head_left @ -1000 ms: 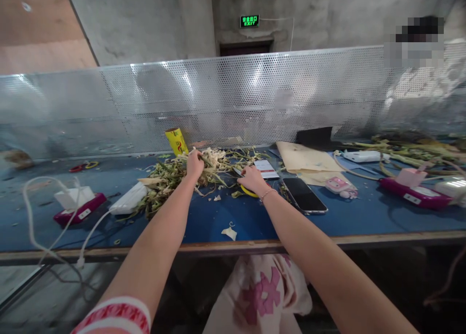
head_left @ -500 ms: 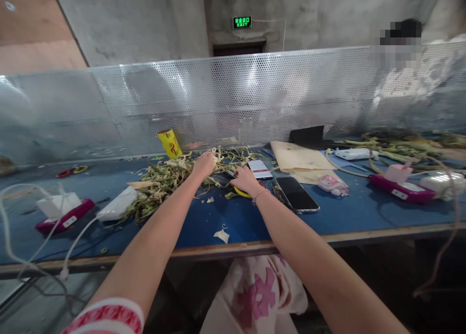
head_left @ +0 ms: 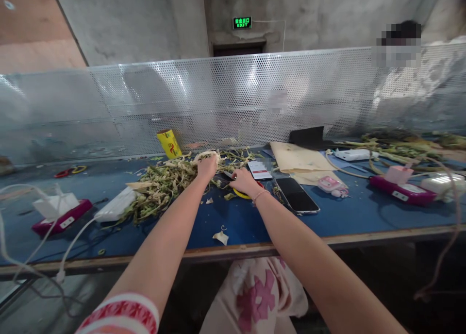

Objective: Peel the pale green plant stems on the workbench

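Note:
My left hand (head_left: 207, 168) is closed on a looped bunch of pale, dried plant strands (head_left: 208, 154) at the right side of a heap of withered greenish stalks (head_left: 160, 183). Just right of it, my right hand (head_left: 244, 181) is closed around scissors; a yellow and red handle (head_left: 241, 193) shows under the palm, and a grey metal tip points left toward the plants. My fingers partly hide the scissors. Behind my right hand lies a phone with a lit screen (head_left: 259, 170). A dark-screened phone (head_left: 297, 194) rests to the right of my wrist.
A yellow box (head_left: 169, 143) stands by the perforated metal screen (head_left: 233, 96). Left are red-and-yellow scissors (head_left: 71, 171), a white power bank (head_left: 118, 204) and a purple power strip (head_left: 61, 217) with cables. Right are brown paper (head_left: 300, 157), a pink case (head_left: 332, 185) and another purple strip (head_left: 402, 191).
My left hand has shifted slightly right and lower, and the pale strands now form a loop above it. My right hand has stayed almost in place.

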`<state>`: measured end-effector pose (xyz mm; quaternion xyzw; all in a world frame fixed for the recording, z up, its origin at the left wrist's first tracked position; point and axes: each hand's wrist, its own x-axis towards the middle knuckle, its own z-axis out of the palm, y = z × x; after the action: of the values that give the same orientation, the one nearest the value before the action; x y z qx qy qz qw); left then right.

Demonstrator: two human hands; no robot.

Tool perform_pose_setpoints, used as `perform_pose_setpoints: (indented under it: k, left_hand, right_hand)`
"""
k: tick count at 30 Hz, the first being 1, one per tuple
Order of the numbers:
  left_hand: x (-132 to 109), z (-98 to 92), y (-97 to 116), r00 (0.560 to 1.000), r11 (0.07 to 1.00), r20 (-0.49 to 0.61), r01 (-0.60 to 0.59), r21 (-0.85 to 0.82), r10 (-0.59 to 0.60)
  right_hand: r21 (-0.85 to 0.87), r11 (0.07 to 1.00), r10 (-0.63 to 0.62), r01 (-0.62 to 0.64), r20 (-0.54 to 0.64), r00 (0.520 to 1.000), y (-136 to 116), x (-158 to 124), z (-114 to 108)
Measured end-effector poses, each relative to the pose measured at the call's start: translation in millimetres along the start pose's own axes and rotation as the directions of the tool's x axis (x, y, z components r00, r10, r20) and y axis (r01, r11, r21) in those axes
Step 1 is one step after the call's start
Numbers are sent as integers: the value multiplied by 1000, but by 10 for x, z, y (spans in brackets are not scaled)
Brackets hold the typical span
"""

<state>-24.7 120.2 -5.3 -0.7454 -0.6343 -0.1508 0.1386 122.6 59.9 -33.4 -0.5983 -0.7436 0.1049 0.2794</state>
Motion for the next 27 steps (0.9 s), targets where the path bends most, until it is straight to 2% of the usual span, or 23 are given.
perform_pose_setpoints:
  k: [2,4,5,8,9,11,14,16,18,21,27]
  left_hand:
    - [27,-38,13,997,997,-72,15,-72,-21]
    - [102,-104,-12,982,984,-160,78,-160,-104]
    - [153,-145,-42,962,970,-220,117,-214,-164]
    - [306,-261,-199,917,939,-282,201,-279,-281]
    - [340,-284,-262,905,922,-270,246,-300,-330]
    - [367,-293,-378,924,920,-203,259,-294,-325]
    - [323,-218,-462,992,981,-30,114,-155,-120]
    - [279,-136,-444,998,998,56,15,-63,-12]
    - [252,-53,-383,990,999,137,-28,-34,33]
    - [251,42,-277,972,999,230,-45,-17,48]
    - [240,127,-190,964,998,257,57,39,-65]
  right_hand:
    - [-4,1000,1,-1,8,1000,4,2,2]
    - [-7,1000,7,-6,16,1000,5,1,2]
    - [-8,1000,9,-9,19,1000,4,0,1]
    - [-11,1000,5,-5,21,1000,-5,-11,-7]
    - [-12,1000,4,-4,22,1000,-9,-16,-11]
    - [-9,1000,6,-6,27,1000,-17,-23,-18]
    - [-7,1000,7,-7,37,999,-23,-30,-27]
    - [-12,1000,8,-8,39,999,-26,-31,-32]
    - [-18,1000,10,-9,42,999,-28,-29,-34]
    - [-20,1000,7,-6,44,999,-25,-20,-29]
    - [-21,1000,-4,5,52,999,-2,8,6]
